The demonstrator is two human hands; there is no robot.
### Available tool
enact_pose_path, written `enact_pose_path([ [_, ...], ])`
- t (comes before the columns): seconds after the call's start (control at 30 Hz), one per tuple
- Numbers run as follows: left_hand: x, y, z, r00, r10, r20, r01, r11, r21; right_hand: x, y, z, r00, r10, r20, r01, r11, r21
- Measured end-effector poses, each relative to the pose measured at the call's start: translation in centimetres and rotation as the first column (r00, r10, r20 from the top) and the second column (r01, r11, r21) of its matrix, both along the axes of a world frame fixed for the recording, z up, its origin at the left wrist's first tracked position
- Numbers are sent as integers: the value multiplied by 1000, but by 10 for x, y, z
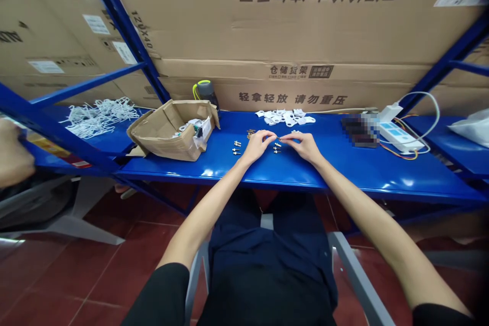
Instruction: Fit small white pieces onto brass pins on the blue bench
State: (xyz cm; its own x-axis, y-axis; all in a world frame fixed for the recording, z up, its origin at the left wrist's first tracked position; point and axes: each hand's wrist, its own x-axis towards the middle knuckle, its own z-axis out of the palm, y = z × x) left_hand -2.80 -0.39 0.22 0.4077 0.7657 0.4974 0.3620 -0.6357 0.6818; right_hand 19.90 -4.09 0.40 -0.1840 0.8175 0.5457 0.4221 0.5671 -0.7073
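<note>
Over the blue table point(214, 169), my left hand point(259, 144) is closed in a pinch, its fingertips on a tiny pale piece too small to name. Just right of it, my right hand point(304, 145) also pinches, with a small brass-coloured bit at its fingertips. The two pinches almost meet. Small metal parts point(277, 150) lie below and between the hands. More small metal parts point(237, 147) sit left of my left hand. A few brass pieces point(250, 133) show behind my left hand. White plastic pieces point(284, 117) are heaped beyond both hands.
An open cardboard box point(166, 137) with mixed parts stands left, a dark bottle point(207, 92) behind it. On the right are a white power strip point(400, 137) with cables and a blurred dark object point(361, 131). White ties point(100, 117) and another person's hand point(14, 155) are far left.
</note>
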Motion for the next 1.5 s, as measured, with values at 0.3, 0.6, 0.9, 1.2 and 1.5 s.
enact_pose_path([
  [0.3, 1, 6, -5, 990, -81, -111, 75, 995, -65, 4, -3, 9, 997, 74, -2, -73, 980, -187],
  [0.6, 1, 4, -3, 976, -139, -170, 129, 989, -65, 9, -1, 8, 988, 106, -110, -132, 955, -267],
  [0.9, 0, 6, -6, 969, -146, -199, 142, 989, -36, 11, 3, 7, 992, 86, -92, -110, 951, -289],
  [1.2, 0, 9, -9, 968, -155, -196, 154, 988, -22, 7, 0, 10, 994, 103, -28, -106, 972, -209],
  [1.5, -2, 6, -6, 961, -177, -212, 174, 984, -35, 14, 2, 13, 987, 143, -73, -160, 917, -364],
])
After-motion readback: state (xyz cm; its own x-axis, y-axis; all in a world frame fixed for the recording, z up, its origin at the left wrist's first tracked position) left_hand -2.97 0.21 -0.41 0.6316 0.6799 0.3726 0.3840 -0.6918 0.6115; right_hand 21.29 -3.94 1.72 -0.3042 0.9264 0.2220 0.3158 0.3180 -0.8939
